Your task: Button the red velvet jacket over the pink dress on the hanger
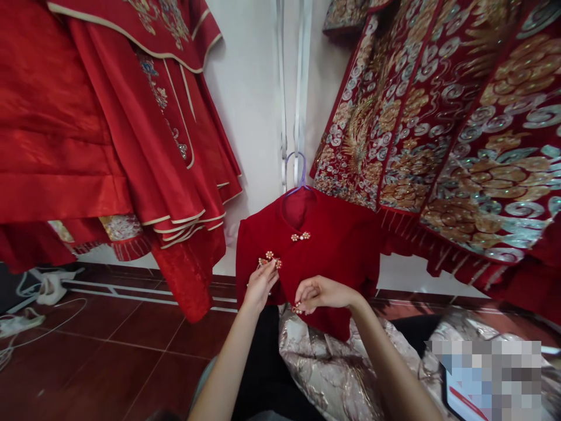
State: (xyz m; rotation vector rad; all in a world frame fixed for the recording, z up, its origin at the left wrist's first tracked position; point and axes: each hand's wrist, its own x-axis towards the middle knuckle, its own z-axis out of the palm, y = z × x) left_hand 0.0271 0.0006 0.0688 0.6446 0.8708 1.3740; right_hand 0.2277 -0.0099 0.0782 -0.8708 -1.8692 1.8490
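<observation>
A small dark red garment [333, 245] hangs on a purple hanger [298, 169] against the white wall. It has pearl and gold clasps: one near the collar [300, 236] and one lower at the left [272, 259]. My left hand [262, 285] pinches the lower left clasp and the fabric edge beside it. My right hand [319, 294] is closed on the flap a little lower, fingers curled around another clasp [297, 308].
Red embroidered robes [131, 128] hang at the upper left, and heavily beaded red and gold garments [447, 117] hang at the upper right. A pale brocade fabric [342, 368] lies below my hands. White cables [39, 304] lie on the red tiled floor [109, 362].
</observation>
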